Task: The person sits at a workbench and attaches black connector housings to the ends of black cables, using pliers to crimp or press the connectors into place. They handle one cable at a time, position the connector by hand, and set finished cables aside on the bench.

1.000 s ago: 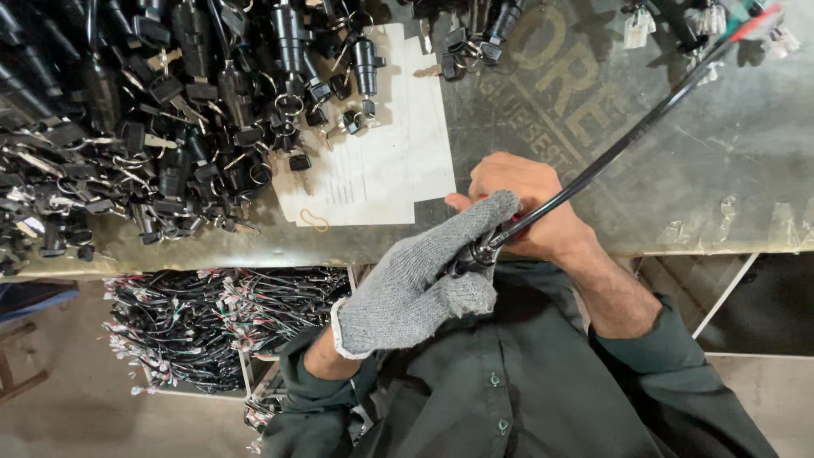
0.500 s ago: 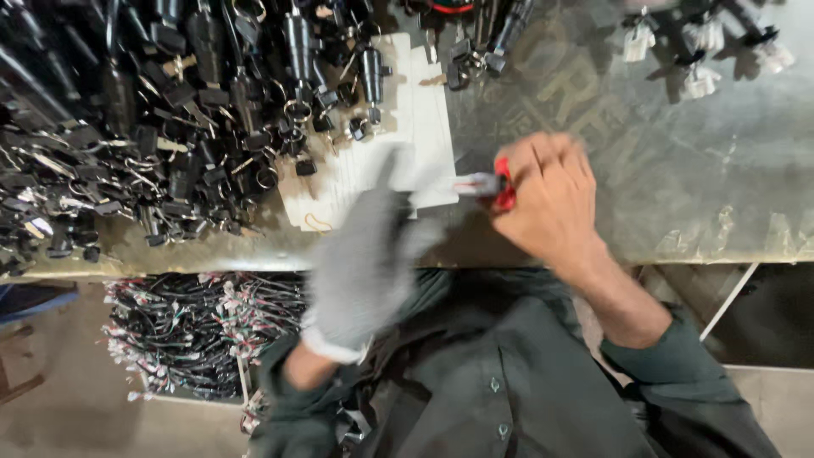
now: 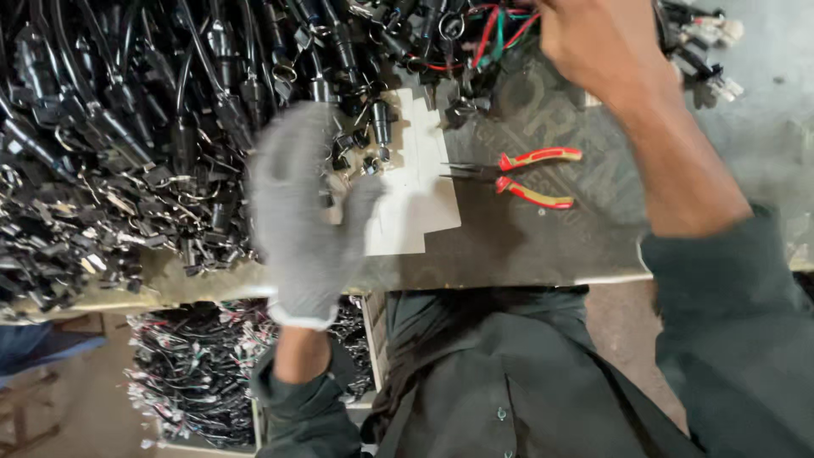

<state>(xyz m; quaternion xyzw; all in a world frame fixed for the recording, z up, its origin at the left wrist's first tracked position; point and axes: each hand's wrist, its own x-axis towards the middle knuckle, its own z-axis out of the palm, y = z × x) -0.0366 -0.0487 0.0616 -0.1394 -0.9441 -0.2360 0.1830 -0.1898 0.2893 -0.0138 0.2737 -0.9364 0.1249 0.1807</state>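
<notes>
My left hand [image 3: 298, 208], in a grey knit glove and blurred by motion, is spread over the near edge of a big heap of black cables and connectors [image 3: 127, 136], with nothing in it that I can see. My bare right hand [image 3: 593, 51] reaches to the far side of the table, at a bunch of red, green and black wires [image 3: 492, 25]; its fingertips are hidden. Pliers with red and yellow handles [image 3: 530, 176] lie loose on the metal table [image 3: 526, 246] between my hands, their jaws pointing at a white sheet of paper [image 3: 420, 191].
More small connectors with white plugs [image 3: 704, 51] lie at the far right. Below the table's near edge, a crate holds bundles of black wire harnesses [image 3: 195, 382]. My dark green shirt fills the lower right.
The pliers that my right hand held now lie on the table. My right hand has gone up to the far wires, and my gloved left hand has swung left onto the cable heap.
</notes>
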